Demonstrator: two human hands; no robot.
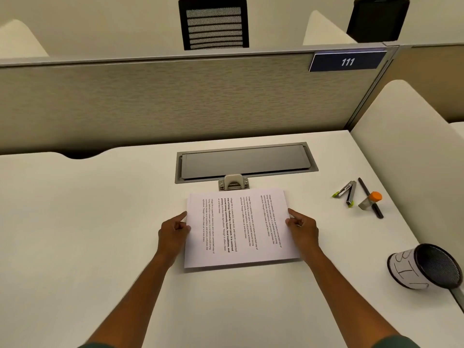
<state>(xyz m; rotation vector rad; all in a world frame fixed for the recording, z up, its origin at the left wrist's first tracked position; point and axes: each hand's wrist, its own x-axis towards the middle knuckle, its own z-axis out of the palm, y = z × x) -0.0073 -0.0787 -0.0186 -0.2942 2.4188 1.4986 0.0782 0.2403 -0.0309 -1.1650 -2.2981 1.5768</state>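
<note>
Paper stack (238,227): white printed sheets, lying flat on the white worktop (88,222), centre of the scene, slightly right of the midline. The text lines run near-to-far, so the print reads sideways from this view, and one block is in bold. The left hand (173,232) holds the stack's left edge, with the fingers (180,216) curled in against the paper and the index stretched toward the far corner. The right hand (302,229) holds the right edge the same way, with its fingers (293,213) curled and the index along the edge. Both forearms come in from the near side. The far edge of the stack meets a grey hole punch (234,182); I cannot tell whether the sheets sit inside its slot. Just beyond the punch, a grey cable tray lid (246,162) is set flush into the worktop. To the right, well apart from the stack, lie a stapler (346,193) with lime-green tips, opened into a V, a small tilted bottle (370,200) with an orange cap, and a black pen (363,187) passing behind the bottle. At near right, a black mesh cup (426,267) lies on its side, wrapped in a hand-lettered paper label. On the far side, a beige partition (175,96) carries a blue number plate (347,62) reading 111. Two black chair backs (214,23) show behind it.
</note>
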